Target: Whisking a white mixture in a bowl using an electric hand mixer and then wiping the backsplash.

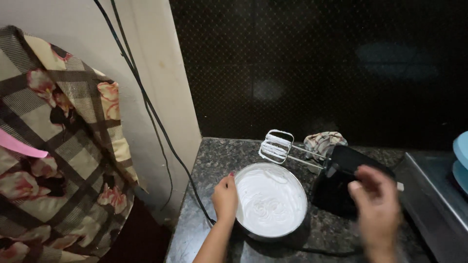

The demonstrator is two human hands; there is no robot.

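While gripping the near-left rim of the round metal pan [271,200] of white cream near the counter's [214,156] left edge, left hand [225,197] clamped on, right hand [378,210] blurred, fingers loosely apart, over the black hand mixer [341,180], beaters [275,145] pointing at back wall.

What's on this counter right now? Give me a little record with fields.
Surface: dark speckled stone counter
Left hand: grips the rim of the round metal pan of white whipped cream
Right hand: blurred, open, beside the black electric hand mixer
Mixer: resting on the counter, cream-coated beaters raised in the air
Behind: crumpled checked cloth
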